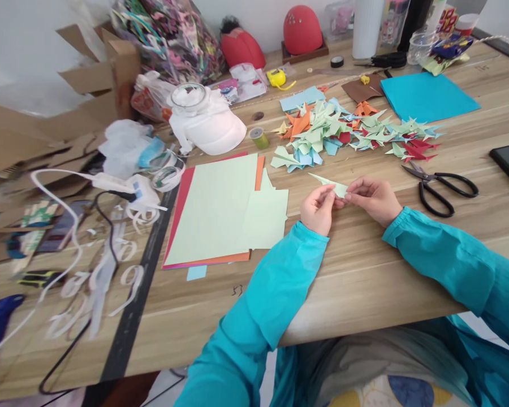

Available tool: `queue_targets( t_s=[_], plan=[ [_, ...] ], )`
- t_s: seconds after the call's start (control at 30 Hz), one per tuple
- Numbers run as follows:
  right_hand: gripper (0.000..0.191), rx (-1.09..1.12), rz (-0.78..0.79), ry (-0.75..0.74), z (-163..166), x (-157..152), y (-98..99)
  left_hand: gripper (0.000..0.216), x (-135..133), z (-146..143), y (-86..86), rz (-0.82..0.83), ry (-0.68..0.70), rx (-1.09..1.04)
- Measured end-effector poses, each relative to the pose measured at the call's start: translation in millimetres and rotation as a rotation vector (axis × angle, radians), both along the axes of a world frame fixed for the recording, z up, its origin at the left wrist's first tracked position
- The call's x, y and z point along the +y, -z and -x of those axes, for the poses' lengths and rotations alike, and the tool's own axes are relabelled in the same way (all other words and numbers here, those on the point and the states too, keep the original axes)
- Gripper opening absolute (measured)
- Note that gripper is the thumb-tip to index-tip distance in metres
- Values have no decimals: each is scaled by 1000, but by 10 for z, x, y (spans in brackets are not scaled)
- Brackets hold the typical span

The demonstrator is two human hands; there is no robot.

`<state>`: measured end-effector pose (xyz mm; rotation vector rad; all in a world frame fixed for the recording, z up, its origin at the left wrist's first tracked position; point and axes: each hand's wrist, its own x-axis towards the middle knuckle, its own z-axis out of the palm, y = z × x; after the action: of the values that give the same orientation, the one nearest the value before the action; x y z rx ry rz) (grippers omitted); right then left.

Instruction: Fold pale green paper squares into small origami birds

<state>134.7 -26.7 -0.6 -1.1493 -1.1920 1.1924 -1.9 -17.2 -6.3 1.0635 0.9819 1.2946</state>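
A small folded piece of pale green paper (337, 189), pointed at its far left end, is held just above the wooden table. My left hand (319, 208) pinches its near left side between thumb and fingers. On the other side, my right hand (375, 199) grips the paper's right end with thumb and forefinger. Beyond the hands lies a pile of folded paper pieces (322, 129) in green, blue, orange and red. Left of my left hand, square pale green sheets (268, 219) rest partly on a stack of larger coloured paper (214, 209).
Black-handled scissors (443, 183) lie right of my right hand, blades partly spread. A blue paper stack (428, 96) and a yellow tape measure (276, 78) sit farther back. A power strip (114, 183) and cables run along the left, near white strips (97, 282).
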Motion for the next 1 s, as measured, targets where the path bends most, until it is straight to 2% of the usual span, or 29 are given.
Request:
queue_targets(
  t_s=[0.23, 0.53, 0.77, 1.0],
  plan=[
    [30, 11, -22, -33, 5, -4, 16, 32, -17, -13, -46, -23, -2, 54],
    [31, 44, -52, -95, 13, -3, -12, 33, 10, 4, -39, 19, 30, 19],
    [29, -129, -82, -89, -9, -7, 19, 30, 4, 7, -31, 0, 51, 44],
    [29, -18, -72, -143, 0, -4, 14, 30, 23, 7, -15, 21, 80, 25]
  ],
)
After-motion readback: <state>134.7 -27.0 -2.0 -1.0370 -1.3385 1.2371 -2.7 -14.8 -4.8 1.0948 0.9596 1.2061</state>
